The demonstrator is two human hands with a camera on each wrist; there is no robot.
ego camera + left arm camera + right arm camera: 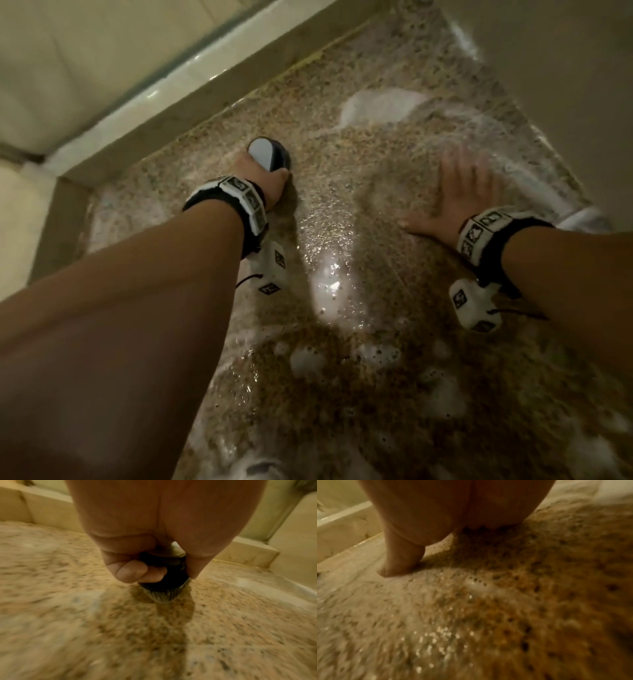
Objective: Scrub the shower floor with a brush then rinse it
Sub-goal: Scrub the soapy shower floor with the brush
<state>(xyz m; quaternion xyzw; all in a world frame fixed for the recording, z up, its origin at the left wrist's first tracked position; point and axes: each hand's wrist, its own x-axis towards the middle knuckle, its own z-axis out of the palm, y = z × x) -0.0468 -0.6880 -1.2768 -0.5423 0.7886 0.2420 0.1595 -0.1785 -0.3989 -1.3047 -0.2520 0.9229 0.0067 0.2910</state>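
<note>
My left hand (263, 174) grips a round black scrub brush (269, 156) with a pale top, near the left curb. In the left wrist view my curled fingers (132, 573) wrap the brush's dark body (169, 577), and its pale bristles (163, 596) press on the speckled floor (68, 615). My right hand (455, 198) lies flat with spread fingers on the wet shower floor (342, 192) at the right and holds nothing. Its thumb (399, 563) touches the wet stone in the right wrist view. White soap foam (376, 106) lies beyond the hands.
A raised beige curb (164, 113) with a glass panel above runs along the left. A plain wall (565, 85) bounds the right side. More foam patches (308, 363) and a shiny wet streak (332, 274) cover the near floor.
</note>
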